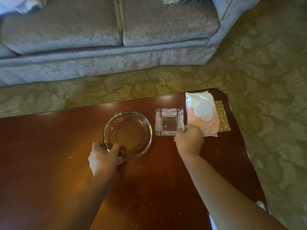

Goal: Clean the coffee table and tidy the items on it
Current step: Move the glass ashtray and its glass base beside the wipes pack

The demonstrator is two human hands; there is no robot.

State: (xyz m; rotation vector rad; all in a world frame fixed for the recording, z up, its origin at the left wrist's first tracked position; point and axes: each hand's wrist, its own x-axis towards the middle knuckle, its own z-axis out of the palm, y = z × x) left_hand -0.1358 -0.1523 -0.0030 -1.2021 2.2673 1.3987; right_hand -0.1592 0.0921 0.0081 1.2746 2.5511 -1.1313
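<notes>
A round clear glass ashtray (127,133) sits on the dark wooden coffee table (49,155). My left hand (103,157) grips its near rim, thumb inside the bowl. To its right stands a square cut-glass ashtray (169,122). My right hand (189,141) is closed on that ashtray's near right corner. A pink and white wipes pack (201,112) lies just right of the square ashtray, near the table's far right corner. It partly covers a gold patterned packet (222,117).
Small pale crumbs dot the table top around (141,166). A grey-blue sofa (103,39) stands beyond the table's far edge. Green patterned carpet (274,97) surrounds the table. Something white (260,204) shows at the table's right edge.
</notes>
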